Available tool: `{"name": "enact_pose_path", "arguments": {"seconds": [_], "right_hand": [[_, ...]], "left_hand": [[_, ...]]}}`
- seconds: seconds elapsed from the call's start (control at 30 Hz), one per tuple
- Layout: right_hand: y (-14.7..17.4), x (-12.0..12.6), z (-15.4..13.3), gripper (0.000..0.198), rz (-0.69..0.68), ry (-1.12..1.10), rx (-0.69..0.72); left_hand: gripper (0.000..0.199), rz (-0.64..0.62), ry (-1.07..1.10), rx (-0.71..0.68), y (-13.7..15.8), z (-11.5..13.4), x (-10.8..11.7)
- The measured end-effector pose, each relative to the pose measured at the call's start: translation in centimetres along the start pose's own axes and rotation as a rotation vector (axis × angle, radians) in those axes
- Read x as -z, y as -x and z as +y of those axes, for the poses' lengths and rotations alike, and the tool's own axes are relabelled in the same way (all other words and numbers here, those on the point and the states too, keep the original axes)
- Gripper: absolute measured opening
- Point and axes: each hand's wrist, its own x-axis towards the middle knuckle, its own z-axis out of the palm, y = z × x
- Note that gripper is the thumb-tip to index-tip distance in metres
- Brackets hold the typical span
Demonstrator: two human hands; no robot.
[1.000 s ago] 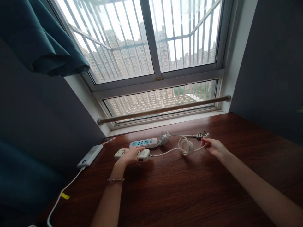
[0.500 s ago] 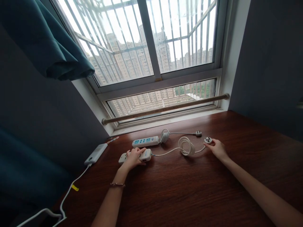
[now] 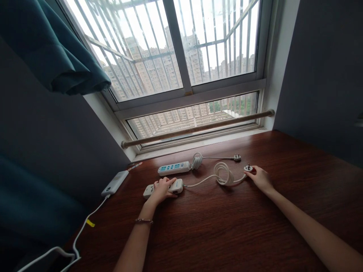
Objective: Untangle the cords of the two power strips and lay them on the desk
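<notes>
On the brown wooden table, my left hand [image 3: 162, 189] is wrapped over a white power strip [image 3: 178, 185], covering its middle. From the strip's right end runs a white cord [image 3: 224, 174], wound into a loose coil. At its far end is a round white plug [image 3: 248, 168] with dark prongs pointing up. The fingers of my right hand [image 3: 260, 177] pinch that plug from the right. Just behind lies a second power strip [image 3: 173, 168] with blue sockets; its cord is bundled [image 3: 197, 162] and ends in another plug [image 3: 237, 157].
A white power bank [image 3: 115, 183] with a cable [image 3: 90, 217] bearing a yellow tag lies at the table's left edge. Behind the table are a window and a horizontal rail [image 3: 198, 130]. A blue curtain [image 3: 56, 53] hangs at upper left.
My left hand and the near power strip have shifted slightly to the right. My right hand still pinches the plug, almost in the same place.
</notes>
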Motion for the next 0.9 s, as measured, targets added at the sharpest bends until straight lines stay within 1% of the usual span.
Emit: {"name": "enact_pose_path", "arguments": {"seconds": [0.2,0.4,0.5,0.57,0.63,0.7,0.73,0.8,0.9], "right_hand": [[0.0,0.0,0.2,0.031,-0.014,0.103,0.014],[0.0,-0.2,0.5,0.033,0.022,0.149,0.054],[0.2,-0.4,0.5,0.041,0.056,0.135,0.067],[0.5,-0.5,0.4,0.051,0.088,0.139,0.058],[0.8,-0.7,0.1,0.064,0.149,0.154,0.056],[1.2,-0.8,-0.5,0.076,0.250,0.159,0.099],[1.5,-0.9,-0.9,0.078,0.305,0.152,0.140],[2.0,-1.0,-1.7,0.075,0.404,0.125,0.233],[2.7,-1.3,-3.0,0.064,0.473,0.090,0.328]], "left_hand": [[0.075,0.000,0.017,-0.007,0.0,0.0,-0.2],[0.078,0.010,0.000,-0.034,0.4,-0.1,-0.7],[0.076,0.056,-0.017,-0.051,0.4,-0.6,-1.3],[0.078,0.100,-0.034,-0.059,0.5,-0.8,-1.7],[0.083,0.175,-0.046,-0.054,0.9,-0.5,-1.9],[0.091,0.301,-0.033,-0.055,1.8,0.6,-2.1],[0.094,0.377,-0.015,-0.069,2.3,1.3,-2.3],[0.095,0.520,0.031,-0.129,3.5,3.1,-2.8],[0.090,0.649,0.052,-0.274,5.1,5.3,-3.8]]}}
